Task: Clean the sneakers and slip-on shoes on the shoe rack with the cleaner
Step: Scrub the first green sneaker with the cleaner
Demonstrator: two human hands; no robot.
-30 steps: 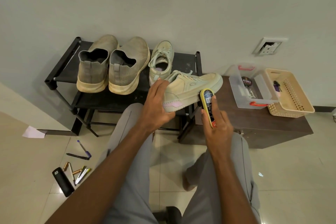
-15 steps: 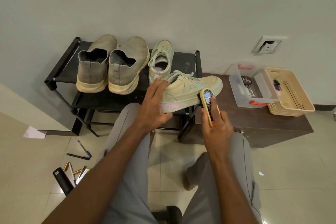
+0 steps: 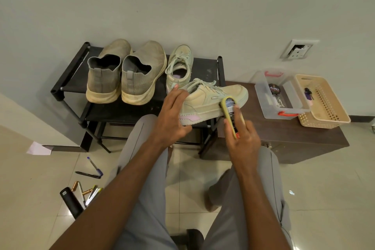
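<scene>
Up on the shoe rack (image 3: 67, 79) edge, left hand (image 3: 172, 115) grips the sneaker (image 3: 213, 99) at its heel to steady it, while right hand (image 3: 241, 136) wraps the cleaner (image 3: 230, 114), sponge end pressed to the sneaker's side, probably for scrubbing.
</scene>
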